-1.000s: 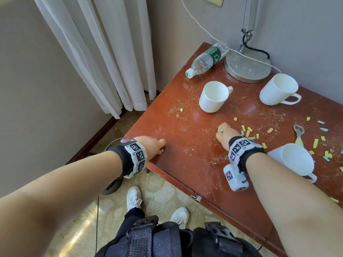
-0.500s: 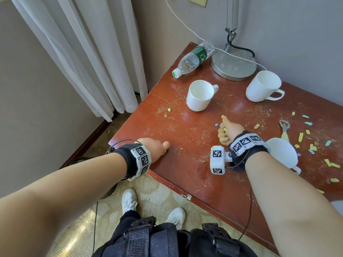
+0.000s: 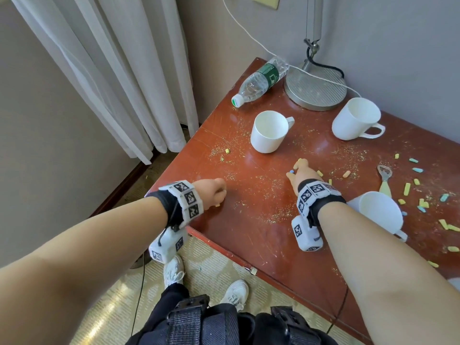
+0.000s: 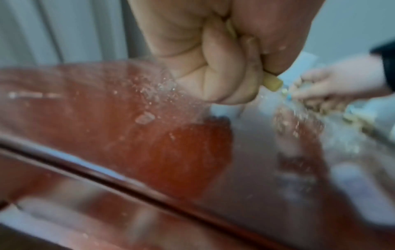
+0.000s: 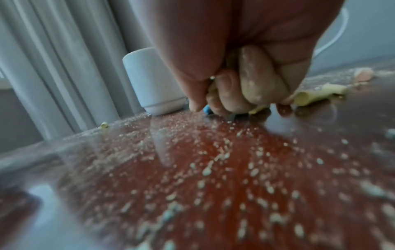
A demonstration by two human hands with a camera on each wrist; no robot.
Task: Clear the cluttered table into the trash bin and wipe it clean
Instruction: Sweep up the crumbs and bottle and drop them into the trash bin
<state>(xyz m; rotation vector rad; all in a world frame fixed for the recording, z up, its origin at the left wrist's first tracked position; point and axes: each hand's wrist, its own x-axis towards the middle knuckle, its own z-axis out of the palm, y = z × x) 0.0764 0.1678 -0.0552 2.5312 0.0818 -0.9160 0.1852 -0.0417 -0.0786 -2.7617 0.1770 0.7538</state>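
Gripping chalky stubs, hands fisted

White curtain, lamp base, white cord, patterned carpet

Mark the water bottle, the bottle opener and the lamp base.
water bottle [image 3: 258,82]: head view, clear body beside the green label.
bottle opener [image 3: 384,173]: head view, metal head.
lamp base [image 3: 316,92]: head view, ribbed top disc.
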